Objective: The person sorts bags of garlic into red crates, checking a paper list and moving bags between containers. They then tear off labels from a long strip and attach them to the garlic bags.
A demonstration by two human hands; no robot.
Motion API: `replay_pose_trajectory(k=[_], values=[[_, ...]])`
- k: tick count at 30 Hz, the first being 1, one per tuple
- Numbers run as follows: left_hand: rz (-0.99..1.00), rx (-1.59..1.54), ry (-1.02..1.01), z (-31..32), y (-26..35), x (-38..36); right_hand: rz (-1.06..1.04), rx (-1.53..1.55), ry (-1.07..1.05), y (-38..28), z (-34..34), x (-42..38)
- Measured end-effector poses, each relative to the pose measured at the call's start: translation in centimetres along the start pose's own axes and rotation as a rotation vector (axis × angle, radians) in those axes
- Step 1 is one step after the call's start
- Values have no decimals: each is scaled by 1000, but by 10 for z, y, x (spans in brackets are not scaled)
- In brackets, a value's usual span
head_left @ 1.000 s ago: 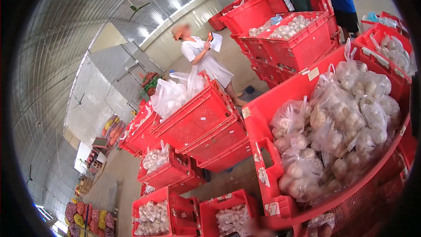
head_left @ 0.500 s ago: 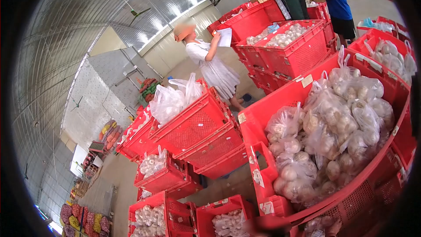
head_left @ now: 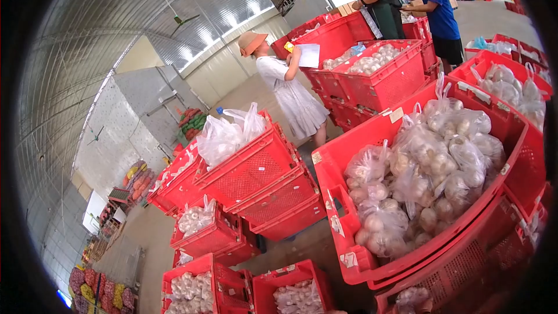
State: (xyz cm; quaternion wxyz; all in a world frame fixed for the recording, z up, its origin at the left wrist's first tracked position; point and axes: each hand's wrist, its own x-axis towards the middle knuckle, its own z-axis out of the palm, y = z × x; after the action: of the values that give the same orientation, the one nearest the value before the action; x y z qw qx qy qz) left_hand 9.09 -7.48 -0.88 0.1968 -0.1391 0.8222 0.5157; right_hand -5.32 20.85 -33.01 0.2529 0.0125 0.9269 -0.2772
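Since the earlier frame, the person in the white dress (head_left: 296,102) has moved closer to the far stacked crates (head_left: 395,84), a paper sheet (head_left: 310,57) held up. In the head view, bagged garlic (head_left: 427,166) lies heaped inside the large near crate (head_left: 349,146), at right. White plastic bags (head_left: 224,139) top another stack, left of it. The wearer's hands cannot be made out, so their grip cannot be told.

No text is legible, from a pale label (head_left: 396,116) on the large red crate (head_left: 356,143) to the paper (head_left: 310,55) beyond it.
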Motion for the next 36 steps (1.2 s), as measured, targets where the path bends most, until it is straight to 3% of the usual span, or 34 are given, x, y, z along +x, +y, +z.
replay_pose_trajectory(k=[7,10,16,18,22,29,31,32,34,36], values=[[78,41,18,6,2,-8,0,584,-83,-29,-39,-45],[17,-51,-31,4,30,-14,41,875,-147,-40,-71,-82],[131,-71,-129,0,36,-4,105,1278,-217,-45,-134,-163],[359,-46,-82,-7,46,-1,109,1357,-206,-40,-150,-188],[481,26,-77,-18,74,8,117,1484,-141,-34,-171,-229],[583,15,-336,3,86,47,114,1603,210,-62,-204,-284],[647,69,-408,18,87,58,104,1630,382,-71,-211,-302],[562,39,-490,23,86,61,104,1646,477,-77,-213,-314],[791,-86,-498,42,74,79,119,1668,691,-87,-215,-342],[686,-46,-652,35,97,78,143,1665,895,-105,-217,-365]])
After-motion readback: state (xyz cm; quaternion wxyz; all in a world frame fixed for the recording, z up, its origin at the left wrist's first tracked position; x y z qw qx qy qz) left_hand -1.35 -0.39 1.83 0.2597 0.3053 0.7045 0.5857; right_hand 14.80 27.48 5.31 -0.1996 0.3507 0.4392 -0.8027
